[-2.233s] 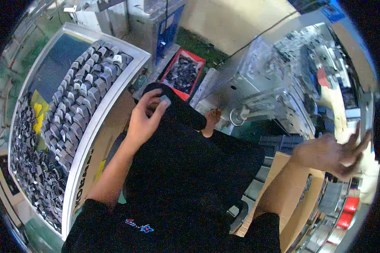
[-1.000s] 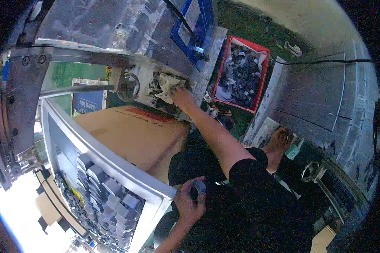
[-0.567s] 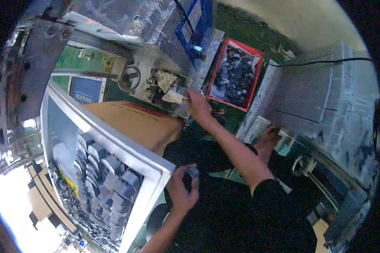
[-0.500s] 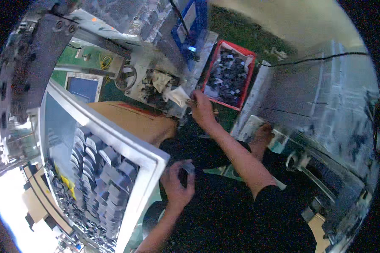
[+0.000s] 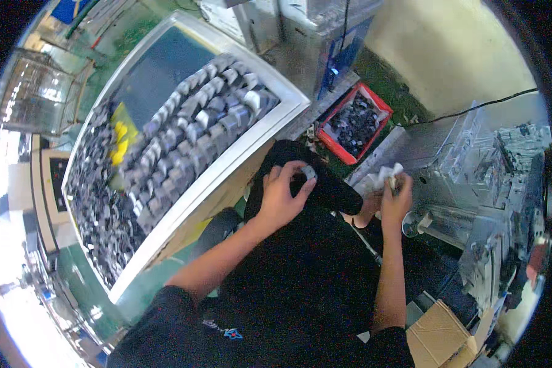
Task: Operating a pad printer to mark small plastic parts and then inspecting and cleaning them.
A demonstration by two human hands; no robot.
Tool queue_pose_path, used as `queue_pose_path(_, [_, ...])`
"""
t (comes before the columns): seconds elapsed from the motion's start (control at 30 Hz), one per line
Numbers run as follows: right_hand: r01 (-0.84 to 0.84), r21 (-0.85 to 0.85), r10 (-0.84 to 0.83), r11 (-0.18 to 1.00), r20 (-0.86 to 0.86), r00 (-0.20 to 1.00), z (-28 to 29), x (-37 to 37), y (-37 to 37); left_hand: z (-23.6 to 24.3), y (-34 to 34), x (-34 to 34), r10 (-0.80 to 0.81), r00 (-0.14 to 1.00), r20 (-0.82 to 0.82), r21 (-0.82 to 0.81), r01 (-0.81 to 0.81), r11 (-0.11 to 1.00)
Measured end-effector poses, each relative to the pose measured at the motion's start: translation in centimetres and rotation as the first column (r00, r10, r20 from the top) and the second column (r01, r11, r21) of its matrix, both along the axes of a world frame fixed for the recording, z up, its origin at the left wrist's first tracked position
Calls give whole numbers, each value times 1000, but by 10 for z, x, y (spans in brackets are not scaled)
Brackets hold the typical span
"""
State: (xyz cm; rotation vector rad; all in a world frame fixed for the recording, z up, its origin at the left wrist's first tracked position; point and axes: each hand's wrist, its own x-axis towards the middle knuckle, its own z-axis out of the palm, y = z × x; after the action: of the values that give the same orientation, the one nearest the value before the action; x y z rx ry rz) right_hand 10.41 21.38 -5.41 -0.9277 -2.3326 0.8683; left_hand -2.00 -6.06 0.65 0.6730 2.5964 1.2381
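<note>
My left hand (image 5: 282, 197) is closed, with thumb and fingers pinching a small grey curved metal piece (image 5: 309, 172) above my dark-clothed lap. My right hand (image 5: 397, 197) is farther right and grips a crumpled white cloth (image 5: 389, 174) that sticks up past the fingertips. The two hands are apart. Left of my left hand stands a white-framed table (image 5: 227, 184), bearing rows of grey curved pieces (image 5: 196, 132) like the held one. Looser dark pieces (image 5: 98, 202) are heaped along its left side.
A red bin (image 5: 339, 151) full of small dark pieces stands beyond my hands. Yellow items (image 5: 121, 142) lie among the pieces on the table. Grey metal machinery (image 5: 466, 165) with a black cable (image 5: 472, 108) is at the right. A cardboard box (image 5: 438, 334) sits at the lower right.
The view has turned, bringing more of the table into sight. My right hand has carried the cloth from beside the handwheel machine towards my right. My left hand has risen with the grey piece.
</note>
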Motion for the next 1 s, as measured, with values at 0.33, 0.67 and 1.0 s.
queue_pose_path(0.33, [42, 68, -37, 997, -67, 997, -10, 86, 20, 127, -69, 3, -203, 960, -193, 218, 244, 945])
queue_pose_path(0.67, [38, 124, -18, 992, -163, 987, -7, 97, 21, 196, -147, -24, -16, 914, -405, 10, 22, 1000])
queue_pose_path(1.0, [20, 211, 7, 977, -125, 992, -13, 91, 25, 251, -129, 3, -204, 695, -689, -14, 269, 963])
